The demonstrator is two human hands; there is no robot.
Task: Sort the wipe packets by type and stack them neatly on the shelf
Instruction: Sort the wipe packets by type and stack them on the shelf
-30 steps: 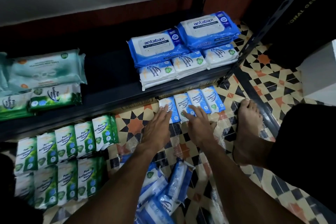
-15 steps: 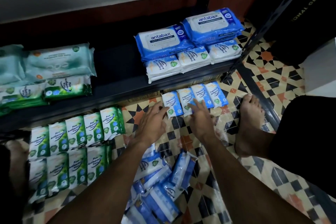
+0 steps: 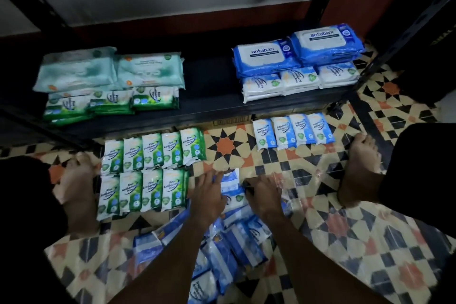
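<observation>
Both my hands at one blue packet on top of the floor heap.

The blue wipe packet [image 3: 232, 186] lies on the far end of the heap of blue packets [image 3: 222, 254] on the tiled floor [image 3: 227, 145], with my left hand [image 3: 208, 196] over its left edge and my right hand [image 3: 265, 196] at its right edge (both blurred, so I cannot tell whether either one actually clasps it). Just to the left lie two rows of green pine packets [image 3: 148, 173]; ahead, a row of four blue packets [image 3: 293, 132] sits by the shelf [image 3: 209, 86]. On it, big antabax packs [image 3: 296, 52] top small white packets [image 3: 298, 80] at right, and pale green packs [image 3: 111, 69] top small green packets [image 3: 111, 103] at left.
</observation>
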